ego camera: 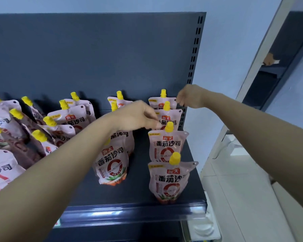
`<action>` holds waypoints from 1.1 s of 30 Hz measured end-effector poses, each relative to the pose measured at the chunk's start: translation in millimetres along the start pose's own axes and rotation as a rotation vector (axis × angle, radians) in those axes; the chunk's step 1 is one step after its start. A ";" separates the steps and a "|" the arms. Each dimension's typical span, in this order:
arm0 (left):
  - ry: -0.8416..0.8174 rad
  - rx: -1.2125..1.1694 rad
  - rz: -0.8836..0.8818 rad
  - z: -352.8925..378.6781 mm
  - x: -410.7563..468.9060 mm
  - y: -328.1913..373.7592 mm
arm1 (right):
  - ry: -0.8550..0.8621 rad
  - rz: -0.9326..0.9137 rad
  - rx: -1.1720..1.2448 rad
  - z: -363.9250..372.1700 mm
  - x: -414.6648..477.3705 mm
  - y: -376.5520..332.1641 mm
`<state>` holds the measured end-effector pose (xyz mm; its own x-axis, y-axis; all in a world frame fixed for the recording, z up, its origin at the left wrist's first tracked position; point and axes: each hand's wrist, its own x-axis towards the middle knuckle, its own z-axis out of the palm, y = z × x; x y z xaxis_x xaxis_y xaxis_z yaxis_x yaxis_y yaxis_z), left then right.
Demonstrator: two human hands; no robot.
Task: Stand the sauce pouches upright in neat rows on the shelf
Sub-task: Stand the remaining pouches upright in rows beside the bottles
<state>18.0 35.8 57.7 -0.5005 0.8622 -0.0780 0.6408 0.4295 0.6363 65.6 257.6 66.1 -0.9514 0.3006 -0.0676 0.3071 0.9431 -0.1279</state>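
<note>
Left-edge pouches [0, 170] cut off by frame. Middle-row pouch [124, 137] largely covered by left hand [136, 116] and forearm. Left fingertips [157, 125] blurred; grip not readable. Right hand [189, 96] curled at rear pouch [156, 102] corner; contact undetermined. Small print on pouches illegible. Shelf [140, 193] cropped at left.

The sauce pouches [170, 182] are carrying a red badge reading 海天 and, beneath it, bold black characters 番茄沙司; the finer print is proving illegible.
</note>
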 end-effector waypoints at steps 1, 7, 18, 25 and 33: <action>0.069 -0.019 0.000 -5.4 2.9 0.7 | 0.035 0.003 -0.002 -0.5 4.7 2.0; 0.238 0.122 -0.069 -11.5 38.2 -3.8 | 0.066 -0.100 0.032 6.9 27.0 1.2; 0.162 0.153 -0.148 14.2 72.8 -9.6 | -0.002 -0.138 0.093 16.8 45.8 8.5; 0.167 0.206 -0.179 13.0 73.7 -5.5 | 0.060 -0.120 0.137 21.1 50.3 15.0; 0.162 0.226 -0.198 15.0 71.0 -1.1 | 0.021 -0.103 0.169 18.8 43.7 17.0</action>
<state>-9.5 100.5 39.9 -0.7024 0.7101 -0.0482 0.6257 0.6483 0.4338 29.7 284.1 42.4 -0.9776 0.2088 -0.0248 0.2066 0.9322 -0.2972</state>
